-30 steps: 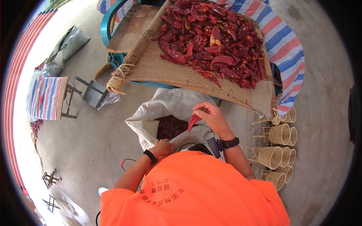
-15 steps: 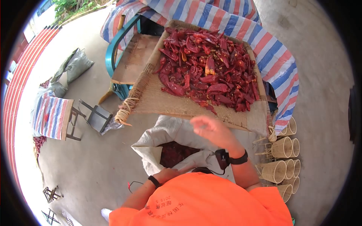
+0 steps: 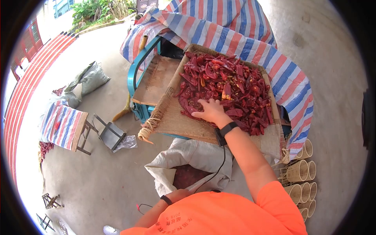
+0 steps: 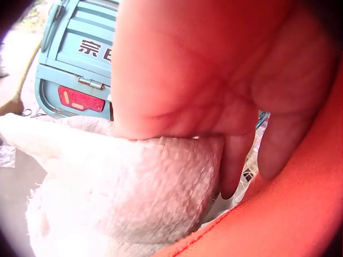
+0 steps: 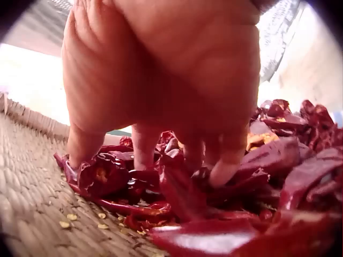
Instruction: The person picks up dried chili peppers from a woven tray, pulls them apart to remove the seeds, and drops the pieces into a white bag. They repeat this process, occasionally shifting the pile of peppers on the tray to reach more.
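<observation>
My right hand [image 3: 213, 111] reaches onto the near left part of a heap of dried red chili peppers [image 3: 250, 94] on a woven tray [image 3: 170, 113]. In the right wrist view its spread fingers [image 5: 144, 147] point down among the peppers, fingertips partly hidden between them. My left hand [image 3: 178, 194] is at the near rim of a white woven sack [image 3: 190, 150] holding dark red peppers [image 3: 188, 176]. From the left wrist, the palm lies against the sack cloth [image 4: 139, 187], two fingers hang beside it, and the others are hidden behind it.
The tray rests by a teal vehicle [image 3: 135, 74] and a striped tarp [image 3: 290, 74]. Conical wicker baskets [image 3: 297, 171] stand at the right. A small dark chair [image 3: 112, 135] and a tarp-covered stand [image 3: 64, 125] are at the left. Pale seeds [image 5: 69, 217] dot the tray.
My right hand has moved from above the sack, where it held a red pepper, forward to the heap on the tray. The pepper is gone from its fingers. My left hand stays at the sack rim.
</observation>
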Available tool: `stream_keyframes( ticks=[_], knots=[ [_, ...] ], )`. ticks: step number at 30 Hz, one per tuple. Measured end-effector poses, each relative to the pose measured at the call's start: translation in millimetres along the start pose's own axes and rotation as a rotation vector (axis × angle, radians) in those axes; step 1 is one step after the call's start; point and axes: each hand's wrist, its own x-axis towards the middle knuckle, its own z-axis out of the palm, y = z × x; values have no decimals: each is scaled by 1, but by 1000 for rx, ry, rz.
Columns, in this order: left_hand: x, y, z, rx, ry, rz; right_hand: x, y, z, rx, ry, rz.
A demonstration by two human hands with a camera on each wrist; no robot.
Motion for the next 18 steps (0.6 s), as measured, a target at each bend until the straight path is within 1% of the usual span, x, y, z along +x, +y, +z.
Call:
stream_keyframes(
  ticks=[1, 2, 4, 5, 8, 9, 12, 15, 16, 17, 18],
  knots=[
    [0, 4, -2, -30, 5, -11, 1, -5, 1, -29, 4, -12],
    [-2, 8, -6, 18, 2, -10, 1, -10, 1, 5, -13, -54],
    [-1, 10, -7, 8, -13, -26, 6, -12, 7, 48, -32, -106],
    [4, -1, -3, -47, -22, -45, 9, -11, 11, 70, -40, -131],
    [8, -9, -2, -87, -37, -40, 11, -2, 16, 107, -36, -76],
    [6, -3, -5, -77, -34, -50, 10, 1, 16, 112, -25, -67],
    [1, 11, -13, -64, -26, -127, 17, 19, 19, 192, 148, -199],
    [1, 15, -17, -141, -38, -231, 25, 39, 20, 391, 183, -115],
    [1, 21, -20, 44, -75, -168, 21, 33, 8, 445, 242, -80],
    [-1, 27, -24, 228, -112, -104, 9, 34, -8, 568, 161, 28],
    [-4, 33, -25, 356, -111, -56, 14, 47, -3, 688, 182, 26]
  ],
)
